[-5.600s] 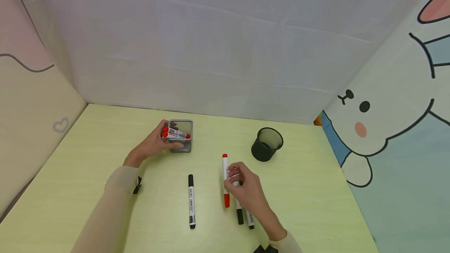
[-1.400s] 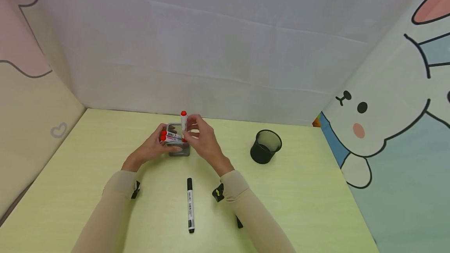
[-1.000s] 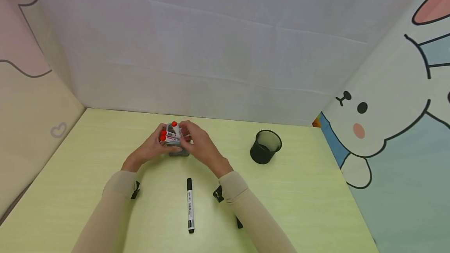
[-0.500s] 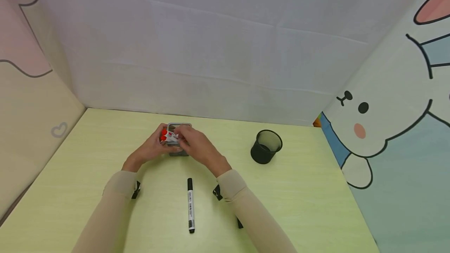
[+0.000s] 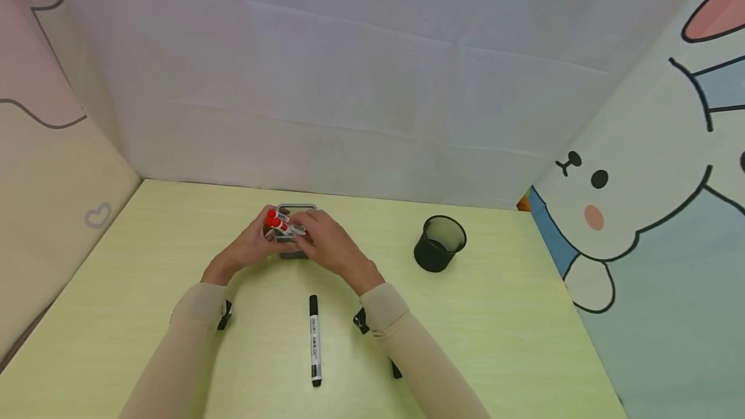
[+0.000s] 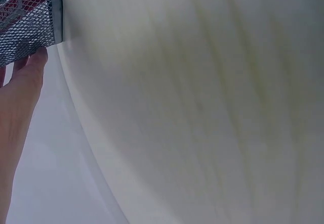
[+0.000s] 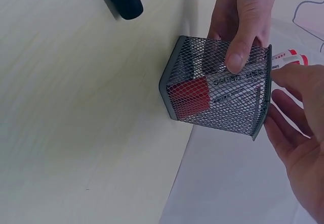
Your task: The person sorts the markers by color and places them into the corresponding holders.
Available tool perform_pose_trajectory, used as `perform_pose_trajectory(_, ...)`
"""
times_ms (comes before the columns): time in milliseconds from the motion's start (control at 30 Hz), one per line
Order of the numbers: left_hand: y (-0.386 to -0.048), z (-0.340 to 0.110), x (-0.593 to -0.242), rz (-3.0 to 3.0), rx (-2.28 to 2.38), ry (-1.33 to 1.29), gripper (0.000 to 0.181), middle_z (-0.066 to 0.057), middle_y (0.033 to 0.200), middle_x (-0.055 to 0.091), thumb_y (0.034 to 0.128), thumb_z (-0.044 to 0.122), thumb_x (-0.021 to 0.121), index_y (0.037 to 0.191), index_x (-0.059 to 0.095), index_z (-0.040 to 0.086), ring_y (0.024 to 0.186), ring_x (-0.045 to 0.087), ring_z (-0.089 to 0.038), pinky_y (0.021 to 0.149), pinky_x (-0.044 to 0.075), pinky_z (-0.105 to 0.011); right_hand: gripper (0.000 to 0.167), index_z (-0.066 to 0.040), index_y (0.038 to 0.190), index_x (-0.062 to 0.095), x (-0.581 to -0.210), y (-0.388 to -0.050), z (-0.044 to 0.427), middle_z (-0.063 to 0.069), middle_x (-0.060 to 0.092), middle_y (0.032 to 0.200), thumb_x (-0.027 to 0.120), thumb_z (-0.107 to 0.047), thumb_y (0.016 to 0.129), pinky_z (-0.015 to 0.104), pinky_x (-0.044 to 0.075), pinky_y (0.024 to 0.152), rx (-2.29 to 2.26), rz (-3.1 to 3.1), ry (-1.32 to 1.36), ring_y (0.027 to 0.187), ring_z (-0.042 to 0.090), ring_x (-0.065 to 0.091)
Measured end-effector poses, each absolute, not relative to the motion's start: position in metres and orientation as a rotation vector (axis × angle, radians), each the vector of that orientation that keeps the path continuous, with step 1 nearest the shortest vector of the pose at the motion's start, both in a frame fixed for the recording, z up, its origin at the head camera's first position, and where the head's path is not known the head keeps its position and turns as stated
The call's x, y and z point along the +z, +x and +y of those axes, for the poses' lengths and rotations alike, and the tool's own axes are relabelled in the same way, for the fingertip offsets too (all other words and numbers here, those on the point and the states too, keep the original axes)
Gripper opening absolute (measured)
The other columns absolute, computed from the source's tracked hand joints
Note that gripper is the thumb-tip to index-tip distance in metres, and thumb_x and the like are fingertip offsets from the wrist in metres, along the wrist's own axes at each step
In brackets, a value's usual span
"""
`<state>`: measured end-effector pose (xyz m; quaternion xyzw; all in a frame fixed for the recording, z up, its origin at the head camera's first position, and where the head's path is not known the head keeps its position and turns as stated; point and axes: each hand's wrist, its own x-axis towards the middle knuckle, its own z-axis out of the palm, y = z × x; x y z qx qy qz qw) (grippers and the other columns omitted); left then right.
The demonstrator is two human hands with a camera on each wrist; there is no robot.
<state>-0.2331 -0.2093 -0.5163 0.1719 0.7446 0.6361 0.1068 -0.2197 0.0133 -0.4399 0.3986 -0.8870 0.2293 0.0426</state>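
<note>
In the head view my left hand (image 5: pixel 253 243) grips a grey mesh pen holder (image 5: pixel 297 253) from its left side. The right wrist view shows the left thumb pressed on the mesh of the holder (image 7: pixel 217 110). White markers with red ends (image 5: pixel 282 221) lean inside it, their upper ends sticking out to the left. My right hand (image 5: pixel 332 244) is at the holder's opening, its fingers bent beside the markers. Its fingertips (image 7: pixel 278 77) lie close to the rim and marker ends; whether they pinch one is hidden.
A black-capped marker (image 5: pixel 315 341) lies on the table in front. Part of another black marker (image 5: pixel 396 368) shows from under the right sleeve. A round black mesh cup (image 5: pixel 440 243) stands to the right. A white wall sheet (image 5: pixel 372 102) rises behind the table.
My right hand has brought a red-ended marker from the table to the mesh holder and lowered it in. The markers inside have shifted slightly. My left hand keeps its grip on the holder.
</note>
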Motion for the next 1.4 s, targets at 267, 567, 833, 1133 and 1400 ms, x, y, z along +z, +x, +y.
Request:
perform_pose_trajectory(267, -0.234, -0.207, -0.515, 2.223, 1.833, 0.46, 0.078, -0.016, 0.14, 0.052, 0.0879, 0.008, 0.083, 0.146, 0.031, 0.003, 0.122, 0.054, -0.023, 0.098, 0.048, -0.018, 0.027, -0.004, 0.125, 0.063, -0.445, -0.222, 0.02, 0.009, 0.065, 0.123, 0.069, -0.01, 0.099, 0.027, 0.049, 0.096, 0.765, -2.656, 1.238, 0.109, 0.02, 0.056)
perform_pose_trajectory(567, -0.233, -0.206, -0.509, 2.229, 1.786, 0.402, 0.085, -0.014, 0.147, 0.048, 0.0879, 0.014, 0.084, 0.153, 0.029, 0.005, 0.133, 0.047, -0.03, 0.1, 0.044, -0.014, 0.025, -0.003, 0.123, 0.064, -0.447, -0.225, 0.024, 0.01, 0.065, 0.121, 0.068, -0.005, 0.099, 0.029, 0.049, 0.096, 0.817, -2.609, 1.27, 0.108, 0.022, 0.056)
perform_pose_trajectory(833, -0.226, -0.208, -0.506, 2.293, 1.686, 0.359, 0.096, -0.014, 0.152, 0.042, 0.0881, 0.023, 0.084, 0.159, 0.022, 0.007, 0.136, 0.044, -0.034, 0.111, 0.042, -0.035, 0.028, -0.004, 0.126, 0.064, -0.445, -0.223, 0.03, 0.007, 0.063, 0.127, 0.068, -0.01, 0.1, 0.029, 0.046, 0.106, 0.915, -2.689, 1.179, 0.121, 0.022, 0.055)
perform_pose_trajectory(1133, -0.22, -0.207, -0.505, 2.411, 1.605, 0.388, 0.097, -0.019, 0.156, 0.034, 0.0875, 0.03, 0.085, 0.158, 0.023, 0.005, 0.146, 0.031, -0.043, 0.119, 0.024, -0.063, 0.027, -0.003, 0.124, 0.065, -0.444, -0.217, 0.041, 0.009, 0.063, 0.123, 0.069, -0.012, 0.099, 0.035, 0.047, 0.105, 0.987, -2.64, 1.167, 0.119, 0.026, 0.056)
perform_pose_trajectory(1400, -0.208, -0.212, -0.506, 2.509, 1.547, 0.345, 0.094, -0.025, 0.154, 0.031, 0.0916, 0.03, 0.08, 0.158, 0.021, 0.001, 0.139, 0.036, -0.05, 0.113, 0.034, -0.065, 0.026, -0.007, 0.122, 0.066, -0.443, -0.212, 0.052, 0.005, 0.064, 0.123, 0.072, -0.016, 0.098, 0.035, 0.046, 0.106, 0.965, -2.618, 1.136, 0.121, 0.022, 0.056)
